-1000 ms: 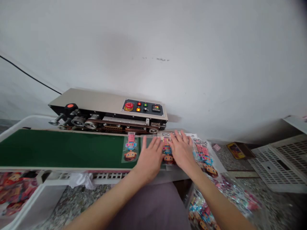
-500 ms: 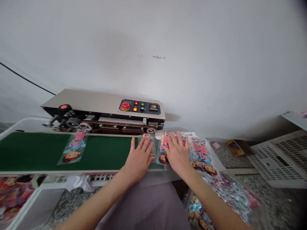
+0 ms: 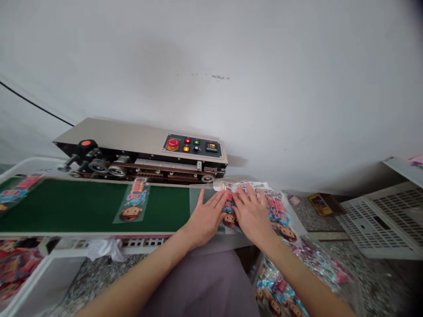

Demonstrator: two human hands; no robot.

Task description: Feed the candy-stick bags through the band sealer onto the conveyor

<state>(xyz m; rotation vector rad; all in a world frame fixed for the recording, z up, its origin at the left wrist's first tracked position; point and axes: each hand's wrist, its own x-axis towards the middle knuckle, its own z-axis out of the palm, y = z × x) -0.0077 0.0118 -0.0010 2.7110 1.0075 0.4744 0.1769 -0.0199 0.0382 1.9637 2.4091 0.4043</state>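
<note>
Plastic packet (image 3: pixel 229 219) lies between left hand (image 3: pixel 205 222) and right hand (image 3: pixel 253 215), both flat and unclenched

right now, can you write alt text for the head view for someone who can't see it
A person's left hand and right hand lie side by side over printed packets near the right end of a green belt. Two more packets lie apart on the belt; behind it stands a beige machine with a lit control panel.
</note>
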